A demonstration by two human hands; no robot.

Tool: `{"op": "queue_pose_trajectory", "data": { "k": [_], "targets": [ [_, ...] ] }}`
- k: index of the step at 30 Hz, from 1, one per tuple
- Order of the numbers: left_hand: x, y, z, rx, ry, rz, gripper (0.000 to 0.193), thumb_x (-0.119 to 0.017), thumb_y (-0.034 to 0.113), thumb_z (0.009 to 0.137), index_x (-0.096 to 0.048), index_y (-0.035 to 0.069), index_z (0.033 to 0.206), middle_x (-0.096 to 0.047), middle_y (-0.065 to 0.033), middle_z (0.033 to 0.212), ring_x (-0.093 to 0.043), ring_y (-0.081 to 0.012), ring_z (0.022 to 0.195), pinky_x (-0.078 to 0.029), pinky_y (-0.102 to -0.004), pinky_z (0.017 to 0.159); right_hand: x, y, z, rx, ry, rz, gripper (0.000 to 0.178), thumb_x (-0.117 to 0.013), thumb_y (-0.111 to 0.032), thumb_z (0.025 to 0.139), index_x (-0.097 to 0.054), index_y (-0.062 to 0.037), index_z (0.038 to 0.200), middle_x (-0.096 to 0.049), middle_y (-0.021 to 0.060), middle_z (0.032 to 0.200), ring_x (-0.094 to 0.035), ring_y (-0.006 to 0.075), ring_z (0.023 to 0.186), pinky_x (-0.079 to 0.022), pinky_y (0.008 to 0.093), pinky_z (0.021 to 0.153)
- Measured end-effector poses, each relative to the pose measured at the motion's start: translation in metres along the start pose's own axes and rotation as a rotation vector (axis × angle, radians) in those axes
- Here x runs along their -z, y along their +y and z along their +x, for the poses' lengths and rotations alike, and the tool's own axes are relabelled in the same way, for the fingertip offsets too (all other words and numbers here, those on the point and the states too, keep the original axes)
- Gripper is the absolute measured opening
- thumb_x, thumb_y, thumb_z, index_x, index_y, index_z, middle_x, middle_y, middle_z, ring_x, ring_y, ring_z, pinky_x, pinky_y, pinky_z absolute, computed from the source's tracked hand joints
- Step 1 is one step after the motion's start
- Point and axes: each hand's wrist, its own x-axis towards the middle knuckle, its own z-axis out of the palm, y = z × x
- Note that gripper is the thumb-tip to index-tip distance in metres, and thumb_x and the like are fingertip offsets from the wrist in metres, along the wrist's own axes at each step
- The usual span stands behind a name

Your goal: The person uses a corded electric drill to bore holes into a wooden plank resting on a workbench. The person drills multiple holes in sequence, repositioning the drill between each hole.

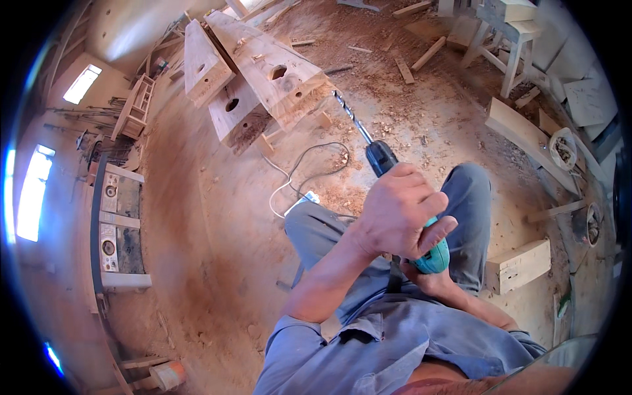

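Note:
My left hand (403, 205) is closed over the top of a power drill with a teal body (434, 258) and a black chuck (380, 157). Lower down, my right hand (431, 278) grips the drill from beneath, its fingers mostly hidden. A long spiral drill bit (353, 118) points up and left, its tip close to the end of a thick wooden beam (266, 62); whether they touch I cannot tell. That beam has a hole in its top and a smaller one in its end. Two more beams with holes, one lower (227, 118) and one at left (203, 66), lie alongside.
A cable (293, 172) runs across the dusty floor to a white power strip (306, 201) beside my left knee. Wood chips and offcuts (403, 68) litter the far side. At right are a squared timber block (520, 266), a long board (526, 141) and a wooden sawhorse (510, 49).

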Motion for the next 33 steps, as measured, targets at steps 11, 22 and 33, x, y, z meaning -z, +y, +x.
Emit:
{"op": "queue_pose_trajectory", "data": {
  "k": [11, 22, 33],
  "targets": [
    [0.034, -0.005, 0.0, 0.031, 0.065, 0.059, 0.026, -0.075, 0.028, 0.087, -0.071, 0.003, 0.091, -0.069, -0.0123, 0.076, -0.069, -0.035, 0.073, -0.052, -0.0427, 0.078, -0.014, -0.04, 0.022, 0.024, -0.062, 0.104, 0.034, -0.077, -0.01, 0.082, -0.068, -0.004, 0.114, -0.072, 0.0053, 0.102, -0.067, 0.0155, 0.09, -0.055, 0.0328, 0.081],
    [0.043, -0.02, 0.011, 0.087, -0.013, 0.093, 0.036, -0.074, 0.039, 0.09, -0.072, 0.004, 0.088, -0.069, -0.0115, 0.074, -0.065, -0.035, 0.068, -0.049, -0.0427, 0.073, -0.009, -0.063, 0.038, -0.162, -0.146, 0.209, 0.033, -0.074, -0.001, 0.081, -0.065, -0.0053, 0.112, -0.069, 0.0031, 0.103, -0.064, 0.0138, 0.093, -0.053, 0.0316, 0.083],
    [0.056, -0.02, 0.024, 0.183, -0.058, 0.102, 0.043, -0.074, 0.044, 0.089, -0.063, 0.006, 0.073, -0.057, -0.0147, 0.062, -0.06, -0.0387, 0.063, -0.045, -0.0468, 0.062, -0.022, -0.096, 0.038, -0.222, -0.145, 0.267, 0.025, -0.074, 0.002, 0.079, -0.065, -0.0051, 0.102, -0.066, 0.0026, 0.091, -0.063, 0.0136, 0.085, -0.05, 0.0297, 0.077]
  ]
}}
